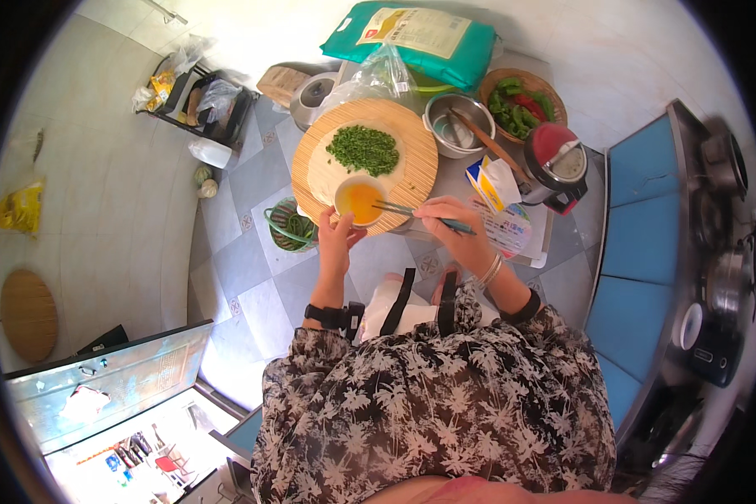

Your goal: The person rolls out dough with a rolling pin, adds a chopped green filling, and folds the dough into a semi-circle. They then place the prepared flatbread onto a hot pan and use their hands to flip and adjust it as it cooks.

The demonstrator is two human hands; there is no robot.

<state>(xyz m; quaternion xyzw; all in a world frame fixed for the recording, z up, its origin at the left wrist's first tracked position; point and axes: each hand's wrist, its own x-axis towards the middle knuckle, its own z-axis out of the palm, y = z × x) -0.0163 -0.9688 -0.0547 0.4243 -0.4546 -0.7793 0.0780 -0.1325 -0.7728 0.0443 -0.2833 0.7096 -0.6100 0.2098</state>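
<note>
My left hand (338, 236) grips a small white bowl (339, 189) by its near left side. Orange-yellow liquid, like beaten egg (359, 203), fills part of it. In my right hand (457, 230) is a pair of dark chopsticks (403, 208), their tips inside the bowl over the liquid. The bowl is above the near edge of a round slatted board (419, 135). On that board lies a thin pale sheet of dough (321, 173), with a heap of chopped green leaves (363, 150) on it.
Right of the board are a metal pot (460, 151) with a wooden-handled tool across it, a tissue pack (494, 183), a rice cooker (554, 164) and a basket of peppers (523, 104). A teal sack (409, 41) stands behind. A green basket (290, 223) sits lower left.
</note>
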